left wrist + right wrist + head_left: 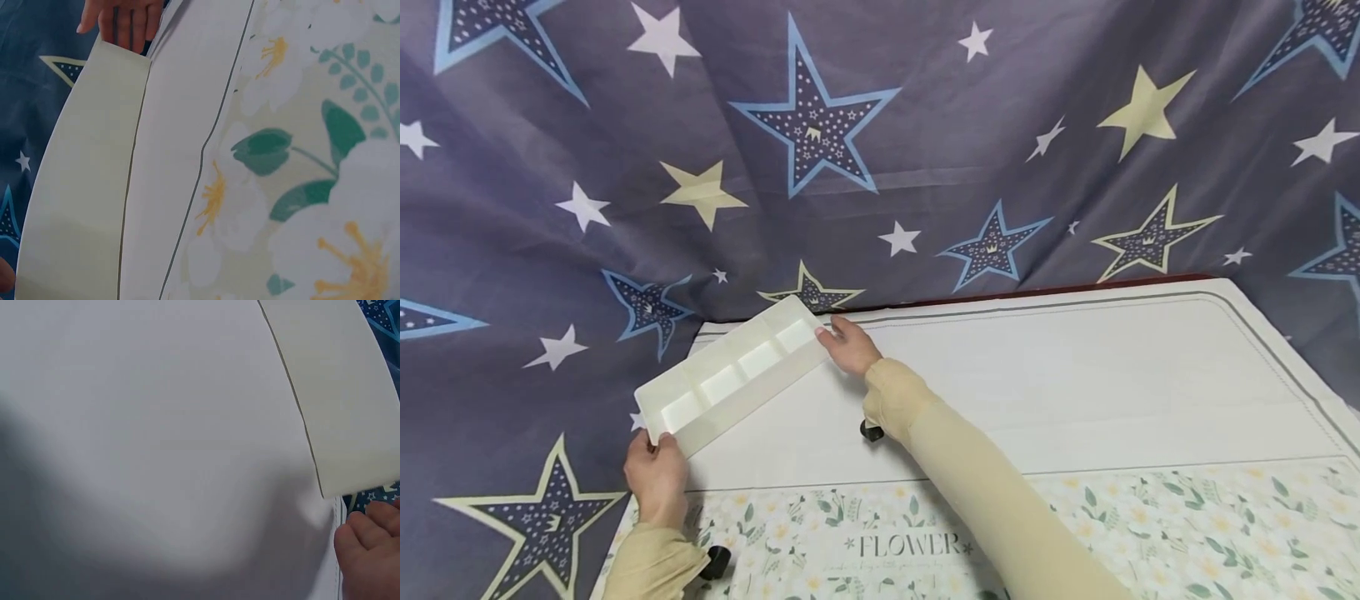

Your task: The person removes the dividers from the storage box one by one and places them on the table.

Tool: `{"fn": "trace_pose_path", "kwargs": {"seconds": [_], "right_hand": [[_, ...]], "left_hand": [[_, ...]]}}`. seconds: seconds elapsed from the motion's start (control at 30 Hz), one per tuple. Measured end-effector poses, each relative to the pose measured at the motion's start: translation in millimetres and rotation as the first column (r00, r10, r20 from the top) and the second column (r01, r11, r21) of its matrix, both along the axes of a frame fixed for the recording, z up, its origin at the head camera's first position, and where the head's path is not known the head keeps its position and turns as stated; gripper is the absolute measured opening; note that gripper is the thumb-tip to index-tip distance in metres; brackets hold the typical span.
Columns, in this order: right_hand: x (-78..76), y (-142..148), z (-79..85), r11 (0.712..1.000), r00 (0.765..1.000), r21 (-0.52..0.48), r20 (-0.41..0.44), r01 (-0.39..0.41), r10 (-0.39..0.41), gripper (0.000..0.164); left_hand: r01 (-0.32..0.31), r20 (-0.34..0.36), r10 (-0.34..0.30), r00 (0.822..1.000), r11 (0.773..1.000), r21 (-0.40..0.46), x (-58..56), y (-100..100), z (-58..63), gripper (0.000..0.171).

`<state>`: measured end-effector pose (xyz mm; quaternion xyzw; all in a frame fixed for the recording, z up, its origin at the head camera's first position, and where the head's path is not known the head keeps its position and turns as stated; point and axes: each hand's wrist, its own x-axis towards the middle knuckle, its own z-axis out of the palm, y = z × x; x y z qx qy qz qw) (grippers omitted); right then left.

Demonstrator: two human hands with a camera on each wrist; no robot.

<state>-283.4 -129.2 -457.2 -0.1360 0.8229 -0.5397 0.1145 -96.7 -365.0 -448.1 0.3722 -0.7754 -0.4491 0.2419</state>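
A long white storage box (737,379) with several open compartments in a row is held at a slant near the table's far left corner. My left hand (657,477) grips its near left end, thumb on the rim. At the opposite end, my right hand (852,346) holds the short side, with the thumb at the rim and the fingers partly hidden. The left wrist view shows the box's long plain side (87,169) and the right hand (128,22) at its far end. In the right wrist view, the right-hand fingers (369,534) lie by the box's end.
A white tablecloth (1075,375) with a floral band (1187,525) reading FLOWER covers the table. Behind and to the left hangs a dark curtain (925,167) with stars, close to the box. Black wrist-worn pieces (871,431) show under the sleeves.
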Motion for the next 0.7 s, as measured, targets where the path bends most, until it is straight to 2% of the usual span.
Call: {"fn": "trace_pose_path", "kwargs": {"seconds": [0.13,0.37,0.5,0.63,0.7], "right_hand": [[3.0,-6,-2.3,0.998,1.0,-0.065,-0.002,0.02,-0.02,0.053],[3.2,-13,-6.0,0.993,0.996,-0.091,-0.031,0.08,-0.083,0.039],[5.7,-16,-7.9,0.988,0.993,-0.12,-0.049,0.099,-0.105,0.034],[6.5,-17,-8.4,0.986,0.987,-0.103,-0.08,0.129,-0.137,0.033],[6.6,-16,-7.7,0.987,0.985,-0.083,-0.093,0.135,-0.143,0.033]], "left_hand": [[-0.001,0.0,0.001,1.0,1.0,0.005,-0.8,1,0.1,0.043],[-0.005,-0.021,0.007,1.0,0.998,0.067,-1.3,5,0.1,0.045],[-0.039,-0.016,0.04,0.999,0.997,0.066,-1.0,4,-0.8,0.044],[-0.065,-0.025,0.067,0.997,0.995,0.073,-3.2,3,-1.3,0.044],[-0.058,-0.036,0.062,0.997,0.995,0.084,-3.6,2,-1.6,0.044]]}}
